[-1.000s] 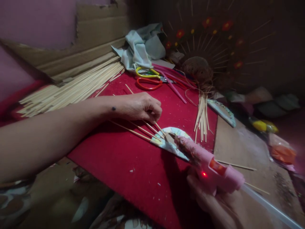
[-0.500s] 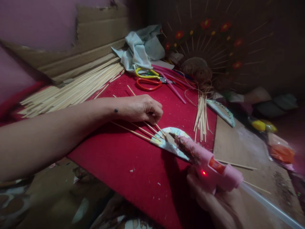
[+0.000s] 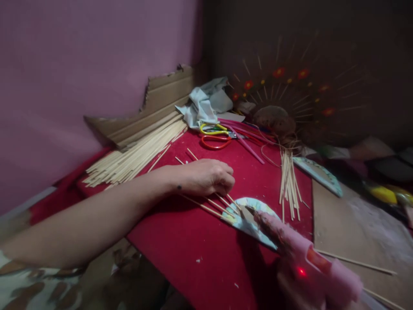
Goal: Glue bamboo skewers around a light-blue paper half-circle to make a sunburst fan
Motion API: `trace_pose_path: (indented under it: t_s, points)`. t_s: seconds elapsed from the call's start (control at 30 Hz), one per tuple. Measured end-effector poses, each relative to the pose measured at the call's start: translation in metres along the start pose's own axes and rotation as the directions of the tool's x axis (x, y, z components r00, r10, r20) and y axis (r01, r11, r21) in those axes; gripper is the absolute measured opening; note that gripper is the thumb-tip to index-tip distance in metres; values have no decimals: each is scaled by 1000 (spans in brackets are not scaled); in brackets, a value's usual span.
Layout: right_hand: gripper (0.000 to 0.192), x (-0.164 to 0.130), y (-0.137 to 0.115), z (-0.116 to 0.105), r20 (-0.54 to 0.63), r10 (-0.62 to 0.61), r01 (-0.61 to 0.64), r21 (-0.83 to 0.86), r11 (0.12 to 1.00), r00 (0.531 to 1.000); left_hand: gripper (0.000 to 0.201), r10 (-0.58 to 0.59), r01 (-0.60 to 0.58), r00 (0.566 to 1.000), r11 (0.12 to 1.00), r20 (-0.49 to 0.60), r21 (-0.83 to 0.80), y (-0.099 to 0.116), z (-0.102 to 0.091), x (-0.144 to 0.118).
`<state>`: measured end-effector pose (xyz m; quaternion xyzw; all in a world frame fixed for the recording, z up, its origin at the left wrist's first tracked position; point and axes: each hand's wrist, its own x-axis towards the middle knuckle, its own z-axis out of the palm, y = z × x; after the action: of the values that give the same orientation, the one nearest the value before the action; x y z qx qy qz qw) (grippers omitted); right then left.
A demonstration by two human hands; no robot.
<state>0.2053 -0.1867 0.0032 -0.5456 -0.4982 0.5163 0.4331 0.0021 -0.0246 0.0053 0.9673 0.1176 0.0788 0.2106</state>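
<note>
left hand (image 3: 215, 177) pinches a stick (image 3: 234, 202), its end at the half-disc (image 3: 253, 229); right hand (image 3: 290, 287) grips the glue gun (image 3: 298, 243).

The glue gun (image 3: 301, 243) is pink, the half-disc (image 3: 249, 228) blue-and-yellow patterned, the tabletop (image 3: 190, 237) red.

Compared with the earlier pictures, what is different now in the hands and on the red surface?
The view shifted: things now appear lower and further right, and more pink wall shows. Neither hand visibly took hold of or released anything. The left hand still holds a thin stick at the half-round piece; the right hand still holds the pink glue gun.
</note>
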Motion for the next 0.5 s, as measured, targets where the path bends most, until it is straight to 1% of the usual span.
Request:
trace_pose_path:
  t_s: [0.1, 0.17, 0.23, 0.27, 0.3, 0.33, 0.37, 0.43, 0.47, 0.5]
  points:
    - [32, 6, 1, -7, 44, -12, 13, -9, 1000, 999, 14, 10, -9, 1000, 1000, -21, 27, 2, -2, -2]
    - [27, 7, 1, -8, 51, -10, 10, -11, 1000, 999, 15, -3, 3, 997, 1000, -75, 1, 4, -9, -5]
    - [25, 7, 1, -5, 43, -10, 10, -4, 1000, 999, 17, -52, 42, 984, 997, -169, -63, 7, -20, -10]
    - [27, 7, 3, -3, 38, -14, 14, -3, 1000, 999, 17, -91, 70, 969, 993, -229, -99, 8, -26, -13]
    - [30, 7, 5, -1, 37, -17, 17, -7, 1000, 999, 16, -146, 110, 943, 985, -298, -133, 8, -32, -15]
    - [34, 7, 10, 0, 38, -18, 18, -17, 1000, 999, 13, -212, 160, 903, 973, -373, -164, 9, -37, -17]
    - [38, 5, 16, 1, 41, -15, 16, -31, 999, 999, 12, -282, 212, 847, 957, -452, -199, 9, -42, -19]
    - [49, -5, 34, -1, 34, -10, 12, -58, 998, 999, 11, -399, 292, 702, 917, -589, -273, 9, -47, -21]
    - [55, -15, 48, -4, 20, -17, 18, -64, 998, 1000, 11, -436, 312, 639, 900, -634, -304, 8, -48, -21]
    - [60, -28, 63, -8, -1, -29, 28, -65, 997, 1000, 12, -454, 321, 602, 891, -657, -322, 8, -48, -20]
